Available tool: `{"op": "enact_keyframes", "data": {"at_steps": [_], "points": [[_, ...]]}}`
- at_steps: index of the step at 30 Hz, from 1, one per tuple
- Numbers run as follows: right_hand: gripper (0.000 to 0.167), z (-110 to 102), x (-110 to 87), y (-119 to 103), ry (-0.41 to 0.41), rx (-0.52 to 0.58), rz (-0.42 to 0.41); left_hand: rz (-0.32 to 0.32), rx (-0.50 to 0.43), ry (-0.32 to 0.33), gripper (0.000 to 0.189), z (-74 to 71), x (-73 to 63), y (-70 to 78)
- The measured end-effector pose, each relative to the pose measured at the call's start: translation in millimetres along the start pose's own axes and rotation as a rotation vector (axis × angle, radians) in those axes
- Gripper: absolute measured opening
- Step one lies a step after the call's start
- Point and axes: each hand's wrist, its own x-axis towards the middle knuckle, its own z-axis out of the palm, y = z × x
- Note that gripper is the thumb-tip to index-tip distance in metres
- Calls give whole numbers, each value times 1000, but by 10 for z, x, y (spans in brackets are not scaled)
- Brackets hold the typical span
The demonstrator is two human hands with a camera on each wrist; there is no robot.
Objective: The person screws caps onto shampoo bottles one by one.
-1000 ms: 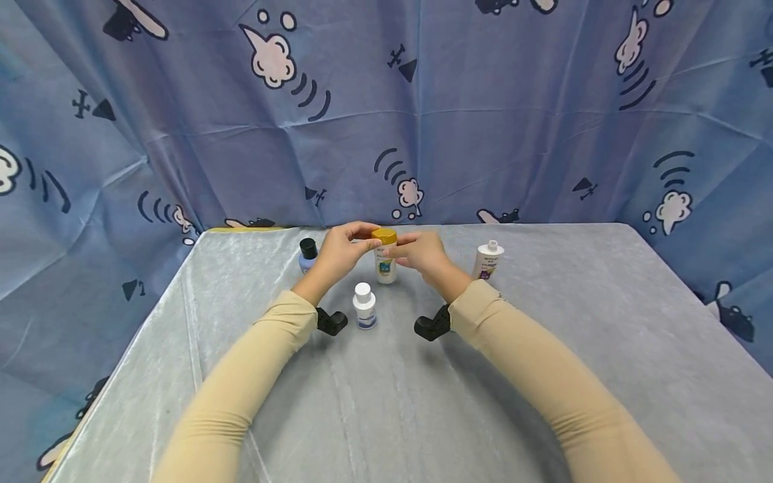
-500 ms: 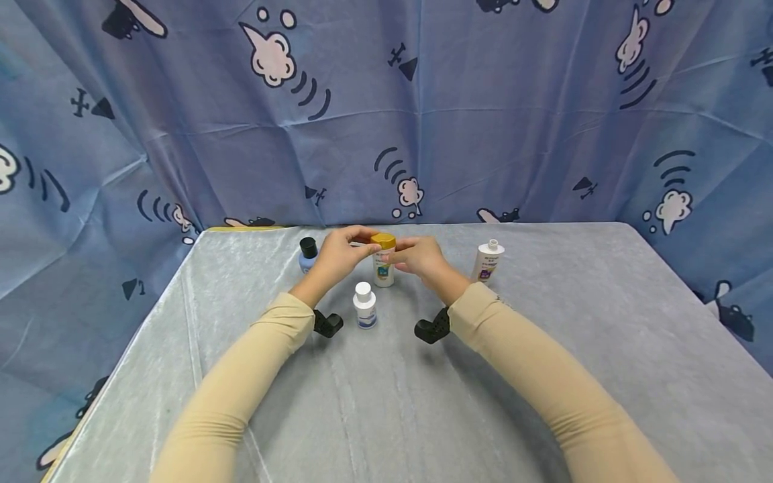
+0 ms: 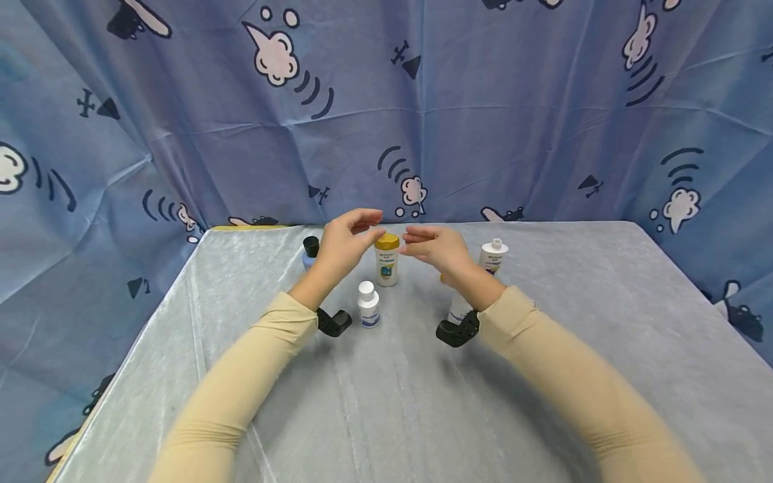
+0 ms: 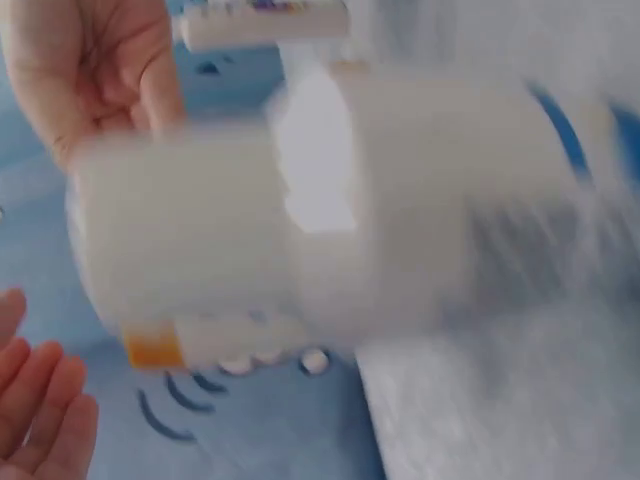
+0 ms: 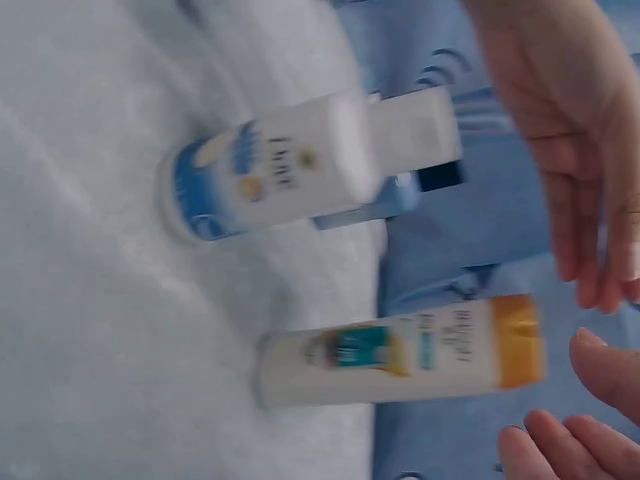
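A white bottle with a yellow cap (image 3: 387, 265) stands upright between both hands. To its left, my left hand (image 3: 345, 245) hovers with its fingers extended, seemingly apart from the cap. My right hand (image 3: 441, 249) is raised on the other side, fingers extended, holding nothing. The right wrist view has a gap between the yellow-capped bottle (image 5: 400, 355) and the left hand (image 5: 570, 130). Nearer me is a small white bottle with a white cap (image 3: 369, 307); it fills the left wrist view as a blur.
A blue bottle with a black cap (image 3: 311, 249) is partly hidden behind my left hand. A white bottle with a narrow bare neck (image 3: 494, 255) stands at right. Another white bottle (image 3: 459, 308) is largely covered by my right wrist. A curtain (image 3: 513, 121) hangs behind the grey-covered table (image 3: 374, 409).
Both hands have let go of the yellow-capped bottle, which stays standing. My right hand has moved right, and the left has risen slightly. A bottle behind my right wrist has come partly into view.
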Motion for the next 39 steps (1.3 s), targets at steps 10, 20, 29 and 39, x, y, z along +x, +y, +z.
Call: {"op": "enact_keyframes", "data": {"at_steps": [10,20,29,39], "points": [[53,-460,-325,-40,50,-53,-160,24,-53,-53,33,279,-140,203],[57,-875,-492,73,159,-128,-211,44,-37,-172,42,577,-121,167],[60,-1120,-520,220,240,-96,-189,-27,-44,-232,43,812,-106,160],[65,-1340,-490,425,294,37,-115,-75,-64,-243,43,1027,-68,79]]}}
